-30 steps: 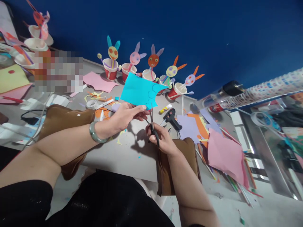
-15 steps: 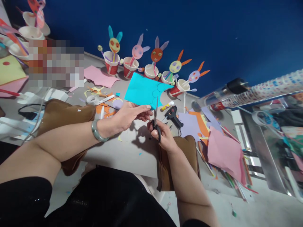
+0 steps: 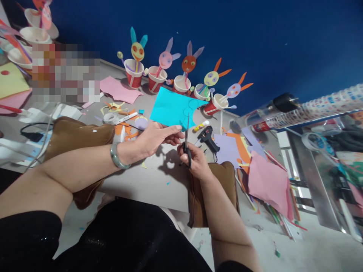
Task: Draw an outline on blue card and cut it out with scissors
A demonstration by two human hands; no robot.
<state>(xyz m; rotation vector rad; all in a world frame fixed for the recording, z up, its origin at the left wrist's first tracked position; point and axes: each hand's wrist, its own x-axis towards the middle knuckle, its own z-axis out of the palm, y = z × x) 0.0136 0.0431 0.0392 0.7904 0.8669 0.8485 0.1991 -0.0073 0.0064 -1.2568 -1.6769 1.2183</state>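
Note:
A sheet of bright blue paper (image 3: 170,107) with circles drawn along its right side is pinched at its lower edge by my left hand (image 3: 159,138), thumb on top. The sheet's right edge has curved cut-outs. My right hand (image 3: 195,160) grips black-handled scissors (image 3: 186,145), their blades pointing away from me across the paper's lower right corner. How far apart the blades are is hard to tell. Just right of the scissors lie a black glue gun (image 3: 209,139) and a yellow glue stick (image 3: 200,126).
Several red paper cups (image 3: 134,75) with rabbit-faced figures line the blue wall. Brown cushions (image 3: 82,136) sit under both forearms. Pink paper (image 3: 269,185) and purple paper (image 3: 228,149) lie to the right; orange scraps (image 3: 127,132) and a tape roll (image 3: 111,118) to the left.
Both hands keep hold of the paper and scissors in nearly the same place. The view has shifted very slightly; nothing else visibly differs.

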